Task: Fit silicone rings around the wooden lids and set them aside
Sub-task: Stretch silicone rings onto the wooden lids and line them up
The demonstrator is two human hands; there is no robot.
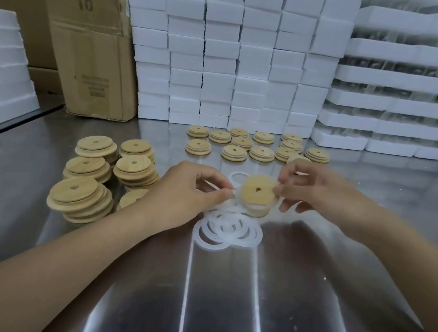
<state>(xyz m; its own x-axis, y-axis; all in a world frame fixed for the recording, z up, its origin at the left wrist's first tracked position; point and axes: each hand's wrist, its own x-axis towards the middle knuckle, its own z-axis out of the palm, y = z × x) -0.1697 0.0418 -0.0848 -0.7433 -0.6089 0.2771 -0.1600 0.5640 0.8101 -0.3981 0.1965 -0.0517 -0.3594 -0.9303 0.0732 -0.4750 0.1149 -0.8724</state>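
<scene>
Task judged part done. At bench (pixel 307 289) middle, lid (pixel 258 192) gripped by right hand (pixel 317 190); ring (pixel 255 206), part-stretched round it, pinched by left hand (pixel 189 190), above loose rings (pixel 227 231). Fitted lids (pixel 256 147) set in rows near far edge. Bare stacks (pixel 93 177) at left edge left to be done.

The wooden lids (pixel 80 197) are pale honey tan with faint grain lines (each shows one small dark hole). The silicone rings (pixel 227 229) are milky white — half see-through. The table (pixel 307 289) is silver-grey with bright white streaks of reflection. The foam blocks (pixel 240 57) are plain white, and the cardboard box (pixel 95 60) is brown with dark print.
</scene>
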